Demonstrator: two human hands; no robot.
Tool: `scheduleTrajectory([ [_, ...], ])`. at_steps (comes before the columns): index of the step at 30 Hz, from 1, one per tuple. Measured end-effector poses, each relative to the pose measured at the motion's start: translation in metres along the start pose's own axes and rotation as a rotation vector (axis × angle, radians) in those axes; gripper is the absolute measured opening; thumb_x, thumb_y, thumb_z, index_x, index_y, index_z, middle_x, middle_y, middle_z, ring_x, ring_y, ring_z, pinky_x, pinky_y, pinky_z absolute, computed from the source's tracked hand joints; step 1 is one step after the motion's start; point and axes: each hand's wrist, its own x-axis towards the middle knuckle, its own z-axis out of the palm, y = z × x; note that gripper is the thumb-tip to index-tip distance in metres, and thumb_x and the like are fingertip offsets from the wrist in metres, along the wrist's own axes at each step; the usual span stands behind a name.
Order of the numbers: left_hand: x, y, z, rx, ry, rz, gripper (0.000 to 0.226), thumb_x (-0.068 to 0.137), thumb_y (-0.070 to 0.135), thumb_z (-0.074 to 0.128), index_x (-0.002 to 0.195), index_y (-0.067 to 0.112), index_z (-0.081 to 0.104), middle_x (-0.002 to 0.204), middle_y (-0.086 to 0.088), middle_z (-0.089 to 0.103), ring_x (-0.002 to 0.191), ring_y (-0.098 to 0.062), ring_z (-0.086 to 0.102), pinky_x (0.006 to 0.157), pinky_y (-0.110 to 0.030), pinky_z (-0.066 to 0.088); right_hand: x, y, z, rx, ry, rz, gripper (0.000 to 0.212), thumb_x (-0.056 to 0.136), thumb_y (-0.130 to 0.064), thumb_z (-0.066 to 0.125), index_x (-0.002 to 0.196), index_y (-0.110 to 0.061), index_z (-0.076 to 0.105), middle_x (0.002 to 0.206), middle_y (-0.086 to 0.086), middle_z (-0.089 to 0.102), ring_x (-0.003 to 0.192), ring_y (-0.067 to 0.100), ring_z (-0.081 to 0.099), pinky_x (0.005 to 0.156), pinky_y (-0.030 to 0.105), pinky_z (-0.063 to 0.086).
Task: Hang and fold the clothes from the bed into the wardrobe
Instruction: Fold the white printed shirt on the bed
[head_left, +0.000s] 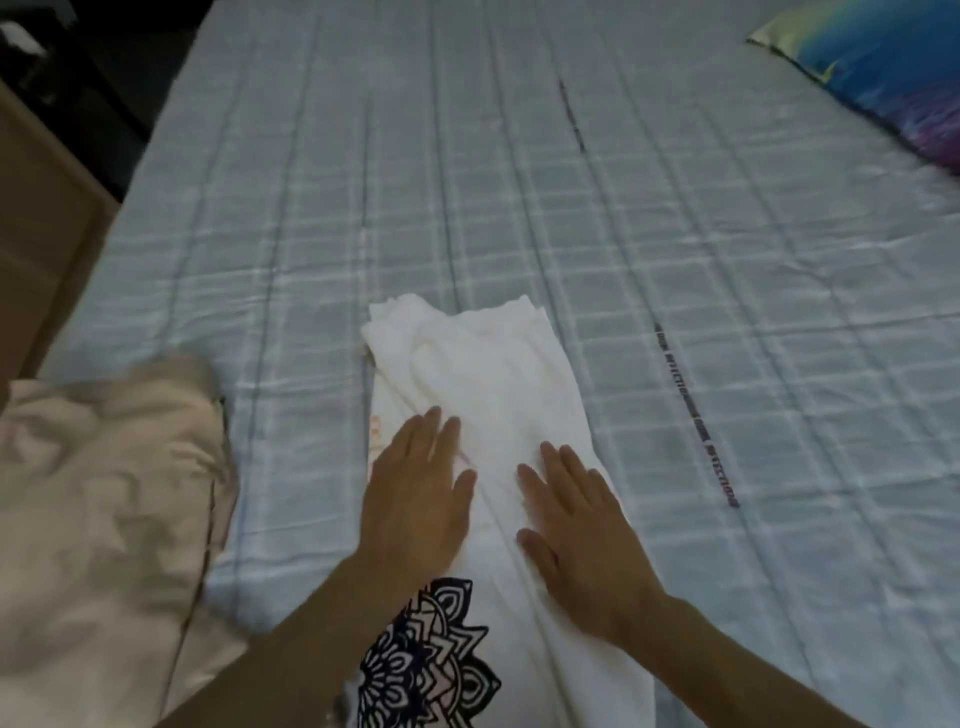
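Lower centre of the frame: white garment, folded into a long narrow strip, lying flat on the bed and running from the bottom edge up toward the middle. On its nearest part, at the bottom edge, a dark blue and pink mandala print. Far end of the strip a little rumpled, with two folded corners side by side.

On the strip, both hands palm down. Left hand flat on the left half, fingers straight and close together, pointing up the frame, pressing the cloth, gripping nothing. Right hand flat on the right half, fingers straight and slightly spread, thumb out toward the left hand, likewise pressing, gripping nothing. Between the two, a narrow band of white cloth with a lengthwise crease. Bare forearms entering from the bottom edge, left and right.

Lower left: pale peach garment, crumpled in a heap on the bed, just beside the left forearm, apart from the white strip.

Middle and upper frame: pale blue checked sheet with lengthwise creases; right of the white strip, a thin dark line of print, unreadable.

Upper right corner: edge of a pillow in blue, green and purple.

Upper left: brown panel beside the bed, with dark floor beyond.
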Motion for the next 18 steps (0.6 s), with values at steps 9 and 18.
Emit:
scheduleTrajectory([
  [9, -0.02, 0.016, 0.019, 0.084, -0.047, 0.132, 0.066, 0.097, 0.042, 0.048, 0.155, 0.023, 0.023, 0.165, -0.008, 0.01, 0.15, -0.028, 0.013, 0.12, -0.045, 0.019, -0.009, 0.031, -0.008, 0.148, 0.221, 0.078, 0.037, 0.09, -0.017, 0.066, 0.127, -0.01, 0.061, 0.137, 0.014, 0.055, 0.126, 0.032, 0.051, 0.106, 0.041, 0.043],
  [18, -0.026, 0.037, 0.015, 0.022, 0.12, 0.507, 0.024, 0.066, 0.005, 0.084, 0.088, 0.011, 0.075, 0.107, -0.008, 0.071, 0.1, -0.031, 0.067, 0.079, -0.042, 0.054, -0.041, 0.051, -0.008, 0.366, 0.284, 0.231, 0.01, 0.093, -0.017, 0.062, 0.102, -0.016, 0.067, 0.095, -0.001, 0.065, 0.085, 0.016, 0.06, 0.078, 0.028, 0.049],
])
